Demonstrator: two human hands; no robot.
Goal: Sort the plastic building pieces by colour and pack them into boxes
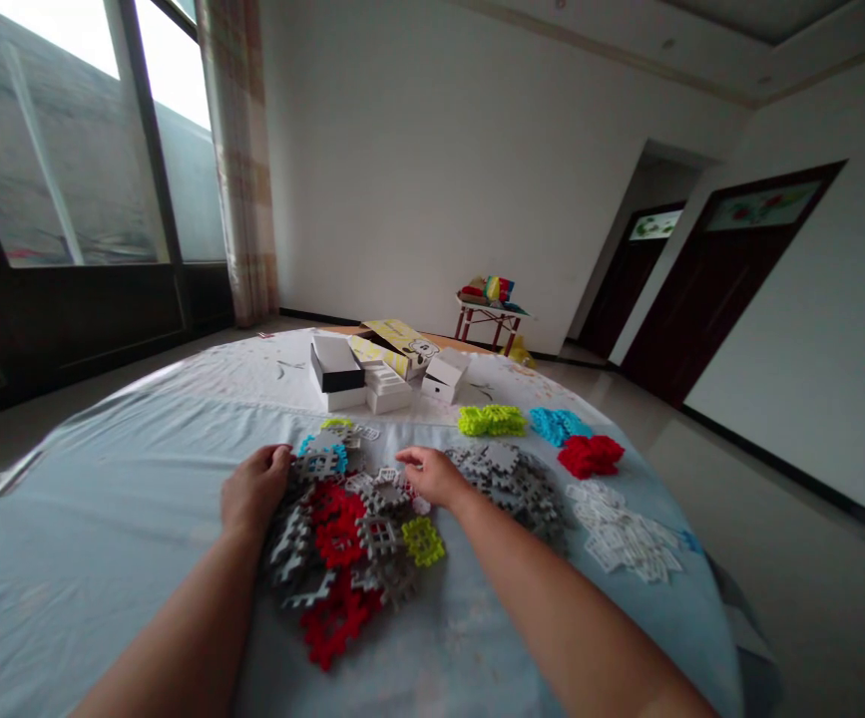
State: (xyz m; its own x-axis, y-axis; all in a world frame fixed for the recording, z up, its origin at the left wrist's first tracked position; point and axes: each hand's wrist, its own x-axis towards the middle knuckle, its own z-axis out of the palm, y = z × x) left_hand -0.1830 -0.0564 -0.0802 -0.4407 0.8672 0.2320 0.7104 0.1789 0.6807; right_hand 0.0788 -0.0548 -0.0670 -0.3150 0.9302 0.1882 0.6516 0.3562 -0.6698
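A mixed heap of notched interlocking plastic pieces lies between my hands. In it are red pieces (340,534), grey pieces (293,543), a lime-green piece (423,541), blue pieces (333,451) and white window-like frames (381,537). My left hand (252,491) rests at the heap's upper left edge, its fingers curled in against grey pieces; what they may hold is hidden. Over the heap's right side, my right hand (436,477) reaches leftward with its fingers stretched out and slightly apart. Small whitish pieces (421,502) show just under its fingers, and nothing is visible in its grasp.
Sorted piles lie to the right: grey (511,484), lime-green (492,420), blue (558,426), red (591,456) and white (623,529). White boxes (388,389) and a yellow-and-white carton (398,344) stand at the back of the cloth-covered round table (125,499). A small side table (488,314) is beyond.
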